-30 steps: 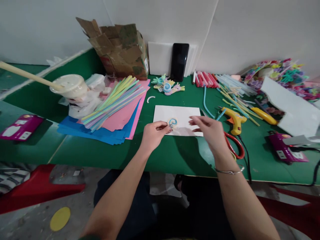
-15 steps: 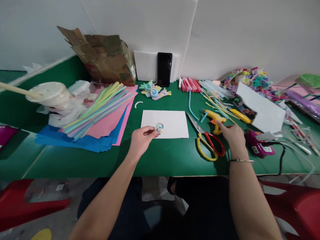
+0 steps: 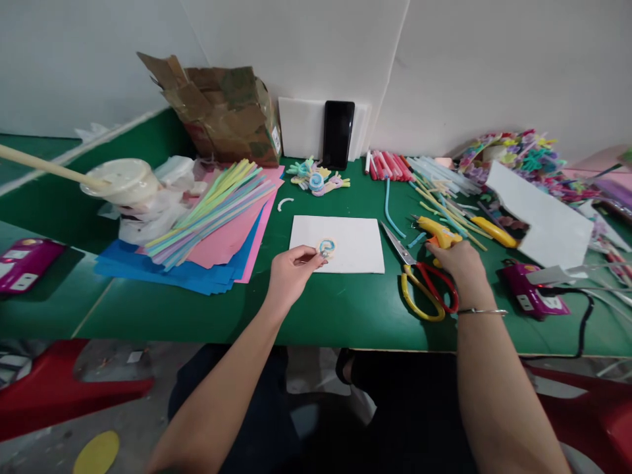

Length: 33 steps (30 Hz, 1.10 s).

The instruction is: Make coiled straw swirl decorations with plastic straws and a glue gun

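My left hand [image 3: 295, 271] pinches a small round spiral [image 3: 326, 247], blue and pale orange, made of what look like pipe cleaners. It is held over the white foam board [image 3: 357, 242]. My right hand [image 3: 463, 264] is closed around the grip of a yellow glue gun [image 3: 436, 230], whose nozzle points left toward the back of the table. Scissors [image 3: 413, 276] with one yellow and one red handle lie open between the board and my right hand. Short blue pieces [image 3: 417, 240] lie by the glue gun.
Pastel pipe cleaners [image 3: 217, 204] lie on coloured sheets [image 3: 162, 268] at left. Behind the board are a finished-looking craft cluster [image 3: 318, 179] and a leaning phone [image 3: 338, 135]. A yellow cutter [image 3: 495, 232] and a purple power strip [image 3: 530, 289] with a cable sit at right.
The view has turned slightly left. My right hand has closed further over the glue gun's grip, and my left hand still holds the spiral above the board.
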### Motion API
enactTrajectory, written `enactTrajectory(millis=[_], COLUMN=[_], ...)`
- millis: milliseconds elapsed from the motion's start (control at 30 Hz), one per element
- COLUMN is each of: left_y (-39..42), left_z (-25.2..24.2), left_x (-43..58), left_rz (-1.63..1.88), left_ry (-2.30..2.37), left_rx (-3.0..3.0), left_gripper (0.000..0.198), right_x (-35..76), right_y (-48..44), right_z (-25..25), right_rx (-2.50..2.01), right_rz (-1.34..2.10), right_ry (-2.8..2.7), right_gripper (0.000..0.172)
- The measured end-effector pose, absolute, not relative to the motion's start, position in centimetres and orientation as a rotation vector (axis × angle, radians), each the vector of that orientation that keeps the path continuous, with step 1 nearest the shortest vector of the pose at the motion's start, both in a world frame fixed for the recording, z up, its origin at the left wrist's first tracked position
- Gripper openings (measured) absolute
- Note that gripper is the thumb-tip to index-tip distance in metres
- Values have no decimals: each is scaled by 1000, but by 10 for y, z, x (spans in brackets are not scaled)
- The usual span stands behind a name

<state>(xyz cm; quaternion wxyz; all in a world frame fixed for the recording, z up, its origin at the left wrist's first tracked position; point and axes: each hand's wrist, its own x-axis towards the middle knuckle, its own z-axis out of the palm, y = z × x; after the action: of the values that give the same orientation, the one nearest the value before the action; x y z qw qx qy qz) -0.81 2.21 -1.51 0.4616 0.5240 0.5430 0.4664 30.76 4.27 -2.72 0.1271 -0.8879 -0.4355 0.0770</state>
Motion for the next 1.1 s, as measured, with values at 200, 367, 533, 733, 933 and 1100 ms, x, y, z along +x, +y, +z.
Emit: enactTrajectory(millis=[200, 367, 533, 733, 933, 1100], left_y=[21, 20, 19, 19, 18, 16], left_z=[-10, -7, -9, -10, -11, -10], left_x=[-9, -11, -10, -11, -13, -12], left_rz=[1165, 1208, 1261, 1240, 1214, 1180], left_ry=[1330, 1328, 1325, 1300, 1319, 1317], left_rx=[1250, 1200, 1175, 1184, 1246, 1265], left_gripper=[9, 6, 6, 9, 8, 8], right_x=[314, 304, 255, 207, 193, 190], right_y=[40, 23, 5, -9, -15, -15], right_z=[-19, 1, 15, 9, 10, 9], right_rx=[-2235, -1888, -1471, -1724, -1908, -1945], right_rz=[606, 722, 914, 770, 455, 352], right_ry=[-798, -667, -730, -1233, -1570, -1648], right_gripper=[18, 14, 32, 34, 34, 30])
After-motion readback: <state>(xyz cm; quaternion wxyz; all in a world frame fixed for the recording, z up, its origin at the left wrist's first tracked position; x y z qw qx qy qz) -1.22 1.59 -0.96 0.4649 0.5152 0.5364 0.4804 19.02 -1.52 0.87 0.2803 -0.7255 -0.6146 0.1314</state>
